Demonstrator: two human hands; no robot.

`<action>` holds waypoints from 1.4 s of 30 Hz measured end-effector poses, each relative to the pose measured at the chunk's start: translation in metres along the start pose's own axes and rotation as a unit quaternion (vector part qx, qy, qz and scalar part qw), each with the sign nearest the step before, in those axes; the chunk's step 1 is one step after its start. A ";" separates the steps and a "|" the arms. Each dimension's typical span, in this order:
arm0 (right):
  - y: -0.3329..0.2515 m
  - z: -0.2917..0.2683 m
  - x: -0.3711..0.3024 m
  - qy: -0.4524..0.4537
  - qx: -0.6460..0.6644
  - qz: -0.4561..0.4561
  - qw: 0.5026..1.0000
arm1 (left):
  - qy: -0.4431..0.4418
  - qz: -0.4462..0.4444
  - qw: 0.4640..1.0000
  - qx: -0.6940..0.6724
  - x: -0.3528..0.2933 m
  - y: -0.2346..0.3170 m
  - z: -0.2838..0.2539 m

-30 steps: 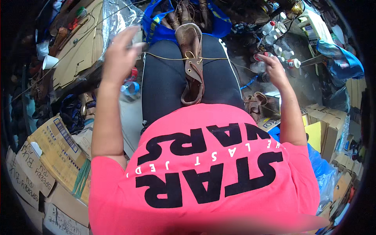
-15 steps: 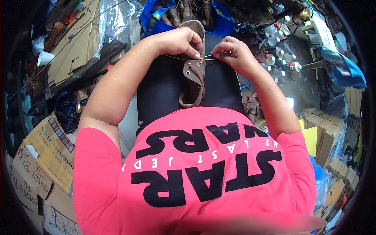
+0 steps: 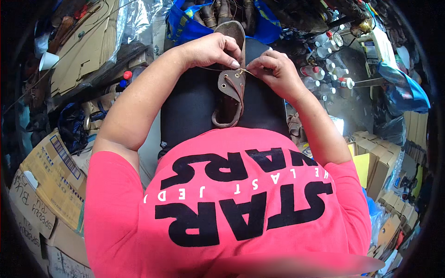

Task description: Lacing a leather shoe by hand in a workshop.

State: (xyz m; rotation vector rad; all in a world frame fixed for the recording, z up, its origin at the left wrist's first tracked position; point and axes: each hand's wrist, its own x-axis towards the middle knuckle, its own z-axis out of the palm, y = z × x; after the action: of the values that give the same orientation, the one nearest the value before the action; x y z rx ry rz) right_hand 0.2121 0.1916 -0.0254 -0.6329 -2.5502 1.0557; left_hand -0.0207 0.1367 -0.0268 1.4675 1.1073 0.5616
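A brown leather shoe (image 3: 232, 88) with eyelets and a leather lace lies lengthwise across my lap, its opening toward me. My left hand (image 3: 211, 50) is over its left side, thumb and forefinger closed in a pinch at the stitching line. From under this hand a thin pale thread (image 3: 209, 69) runs off to the left. At the shoe's right edge my right hand (image 3: 274, 70) pinches a short stretch of the same kind of thread. A small yellowish loop shows on the leather between both hands. Whether a needle sits in my right fingers cannot be made out.
Beyond the shoe stands a blue bag (image 3: 183, 28) with several brown shoes inside. Several plastic bottles (image 3: 315, 72) crowd the floor at the right. Cardboard boxes (image 3: 58, 173) lie at the lower left; stacked cardboard (image 3: 378, 153) stands at the right.
My right fingertips have come slightly closer to the shoe and lower. A dark thin piece seen by them before no longer shows. The left hand keeps its pinch.
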 end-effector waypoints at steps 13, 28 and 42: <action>-0.013 -0.002 -0.010 0.008 -0.132 -0.051 0.990 | -0.085 -0.002 0.994 0.068 0.001 0.004 -0.008; -0.067 -0.018 0.018 -0.150 -0.326 -0.061 0.931 | -0.074 0.035 0.979 0.184 -0.003 0.011 -0.008; -0.062 0.011 0.026 -0.156 -0.359 -0.063 0.918 | 0.195 0.227 0.902 0.312 0.020 0.057 -0.037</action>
State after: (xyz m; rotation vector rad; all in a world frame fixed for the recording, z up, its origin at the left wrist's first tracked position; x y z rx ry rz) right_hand 0.1682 0.1594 0.0151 -0.4690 -3.2115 0.1414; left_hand -0.0246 0.1783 0.0305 2.2781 1.3314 0.9084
